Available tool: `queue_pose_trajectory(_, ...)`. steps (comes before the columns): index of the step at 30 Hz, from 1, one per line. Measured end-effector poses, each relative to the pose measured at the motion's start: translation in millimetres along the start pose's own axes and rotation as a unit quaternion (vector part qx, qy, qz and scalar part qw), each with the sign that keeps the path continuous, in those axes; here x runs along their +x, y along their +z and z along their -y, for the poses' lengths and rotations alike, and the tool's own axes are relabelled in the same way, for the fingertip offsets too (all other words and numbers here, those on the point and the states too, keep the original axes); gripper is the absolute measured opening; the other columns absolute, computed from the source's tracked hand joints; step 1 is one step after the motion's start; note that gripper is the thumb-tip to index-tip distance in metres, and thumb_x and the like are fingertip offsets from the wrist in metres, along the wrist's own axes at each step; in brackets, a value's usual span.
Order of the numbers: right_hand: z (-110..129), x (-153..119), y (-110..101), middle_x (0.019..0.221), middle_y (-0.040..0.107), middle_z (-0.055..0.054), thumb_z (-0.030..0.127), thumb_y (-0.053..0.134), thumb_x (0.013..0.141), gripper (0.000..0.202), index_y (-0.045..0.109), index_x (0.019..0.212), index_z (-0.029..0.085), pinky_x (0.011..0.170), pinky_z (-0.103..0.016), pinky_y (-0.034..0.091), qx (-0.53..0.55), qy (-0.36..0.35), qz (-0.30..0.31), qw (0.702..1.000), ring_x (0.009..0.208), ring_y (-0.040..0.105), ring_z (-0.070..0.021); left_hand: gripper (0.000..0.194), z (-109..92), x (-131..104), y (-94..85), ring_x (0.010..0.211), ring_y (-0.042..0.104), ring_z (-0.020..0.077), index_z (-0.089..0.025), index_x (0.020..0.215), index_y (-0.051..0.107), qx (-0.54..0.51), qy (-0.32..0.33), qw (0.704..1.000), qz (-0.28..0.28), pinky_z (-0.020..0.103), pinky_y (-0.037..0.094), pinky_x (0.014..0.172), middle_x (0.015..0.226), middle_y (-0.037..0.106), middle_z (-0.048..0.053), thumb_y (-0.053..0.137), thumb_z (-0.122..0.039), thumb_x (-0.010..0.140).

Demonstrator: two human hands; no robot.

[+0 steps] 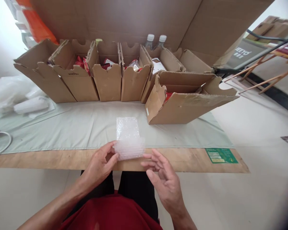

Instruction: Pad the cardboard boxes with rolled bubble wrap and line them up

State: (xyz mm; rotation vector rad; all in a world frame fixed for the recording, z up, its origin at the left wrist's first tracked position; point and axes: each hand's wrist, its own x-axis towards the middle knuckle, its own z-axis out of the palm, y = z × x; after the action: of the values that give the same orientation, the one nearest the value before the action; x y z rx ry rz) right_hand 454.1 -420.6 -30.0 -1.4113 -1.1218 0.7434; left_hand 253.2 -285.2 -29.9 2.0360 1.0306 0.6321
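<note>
Bubble wrap [127, 127] lies near the front edge of the table, its far part flat on the cloth. The nearer part [129, 150] is raised and blurred; I cannot tell whether it is a fold or a second piece. My left hand [101, 162] grips its left edge between thumb and fingers. At the right edge, my right hand [163, 181] is open, its fingers spread and the fingertips close to the wrap. Whether they touch it I cannot make out.
Several open cardboard boxes [109, 83] stand in a row at the back, some with red packets. Another box [182, 108] sits nearer at right. Clear plastic wrap [12, 92] is heaped at left, above a white cable [8, 143]. A green card [221, 156] lies on the wooden edge.
</note>
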Motion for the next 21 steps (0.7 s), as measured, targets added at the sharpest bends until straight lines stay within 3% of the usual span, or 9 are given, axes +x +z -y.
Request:
queue_pose_trajectory(2, -1.6, 10.8, -1.6, 0.130, 0.071, -0.006, 0.017, 0.060, 0.099, 0.050, 0.053, 0.145, 0.034, 0.097, -0.039, 0.057, -0.156, -0.107, 0.004, 0.982, 0.116, 0.069, -0.0215, 0.041, 1.7, 5.2, 3.8, 0.078, 0.068, 0.0190, -0.021, 0.136, 0.056, 0.015, -0.019, 0.999, -0.023, 0.033, 0.056, 0.071, 0.083, 0.071, 0.000, 0.055, -0.026, 0.096)
queue_pose_trajectory(4, -4.4, 23.4, -0.5, 0.131, 0.071, -0.008, 0.012, 0.061, 0.096, 0.048, 0.057, 0.141, 0.028, 0.103, -0.045, 0.052, -0.278, -0.193, 0.028, 0.941, 0.124, 0.064, -0.0250, 0.047, 6.0, 8.1, 9.4, 0.079, 0.066, 0.0203, -0.021, 0.140, 0.053, 0.054, -0.001, 0.998, -0.045, 0.035, 0.055, 0.074, 0.082, 0.071, 0.000, 0.056, -0.025, 0.094)
queue_pose_trajectory(6, -8.2, 35.0, 3.1, 0.133, 0.070, -0.011, 0.012, 0.060, 0.094, 0.042, 0.061, 0.135, 0.022, 0.101, -0.048, 0.051, -0.356, -0.229, 0.057, 0.904, 0.125, 0.062, -0.0284, 0.050, 10.8, 10.1, 14.8, 0.079, 0.066, 0.0210, -0.022, 0.142, 0.051, 0.095, 0.035, 0.993, -0.062, 0.036, 0.053, 0.076, 0.082, 0.072, 0.000, 0.057, -0.021, 0.093)
queue_pose_trajectory(9, -13.1, 45.1, 9.6, 0.134, 0.070, -0.011, 0.013, 0.059, 0.095, 0.027, 0.069, 0.119, 0.021, 0.097, -0.048, 0.051, -0.419, -0.224, 0.083, 0.876, 0.126, 0.060, -0.0310, 0.052, 14.7, 11.5, 16.7, 0.075, 0.064, 0.0213, -0.022, 0.145, 0.046, 0.161, 0.091, 0.979, -0.086, 0.037, 0.052, 0.075, 0.080, 0.070, 0.000, 0.057, -0.018, 0.095)
queue_pose_trajectory(12, -12.7, 47.3, 12.4, 0.131, 0.072, -0.009, 0.012, 0.055, 0.098, 0.022, 0.072, 0.110, 0.021, 0.095, -0.046, 0.049, -0.427, -0.227, 0.074, 0.872, 0.128, 0.059, -0.0305, 0.049, 12.3, 7.4, 9.5, 0.088, 0.065, 0.0247, -0.020, 0.145, 0.045, 0.203, 0.153, 0.961, -0.112, 0.041, 0.052, 0.081, 0.098, 0.072, 0.007, 0.059, -0.024, 0.098)
queue_pose_trajectory(14, -8.5, 47.8, 11.9, 0.125, 0.074, -0.009, 0.010, 0.053, 0.099, 0.022, 0.071, 0.109, 0.020, 0.096, -0.046, 0.048, -0.409, -0.229, 0.081, 0.880, 0.126, 0.061, -0.0295, 0.048, 8.6, 1.3, 3.3, 0.109, 0.063, 0.0297, -0.019, 0.142, 0.048, 0.196, 0.200, 0.956, -0.091, 0.046, 0.051, 0.093, 0.119, 0.069, 0.014, 0.062, -0.029, 0.097)
queue_pose_trajectory(16, -3.0, 49.7, 10.7, 0.113, 0.077, -0.008, 0.011, 0.050, 0.101, 0.023, 0.070, 0.108, 0.020, 0.092, -0.044, 0.048, -0.377, -0.211, 0.111, 0.895, 0.113, 0.066, -0.0260, 0.041, 4.8, -4.8, -0.8, 0.117, 0.061, 0.0303, -0.020, 0.137, 0.053, 0.164, 0.235, 0.957, -0.052, 0.048, 0.049, 0.099, 0.123, 0.069, 0.014, 0.062, -0.023, 0.097)
queue_pose_trajectory(19, 2.4, 54.8, 9.3, 0.097, 0.078, -0.004, 0.018, 0.048, 0.104, 0.022, 0.069, 0.110, 0.022, 0.085, -0.040, 0.049, -0.333, -0.165, 0.140, 0.918, 0.089, 0.069, -0.0204, 0.032, 1.8, -7.9, -0.8, 0.096, 0.067, 0.0224, -0.022, 0.127, 0.059, 0.110, 0.221, 0.968, -0.045, 0.041, 0.053, 0.088, 0.101, 0.073, 0.007, 0.052, -0.011, 0.098)
queue_pose_trajectory(21, 2.7, 56.7, 8.7, 0.102, 0.077, -0.006, 0.024, 0.051, 0.104, 0.020, 0.067, 0.116, 0.022, 0.085, -0.040, 0.050, -0.332, -0.166, 0.098, 0.923, 0.092, 0.069, -0.0218, 0.027, 2.5, -3.7, 1.9, 0.081, 0.065, 0.0193, -0.022, 0.122, 0.062, 0.100, 0.173, 0.978, -0.060, 0.037, 0.053, 0.078, 0.088, 0.072, 0.004, 0.052, -0.014, 0.099)
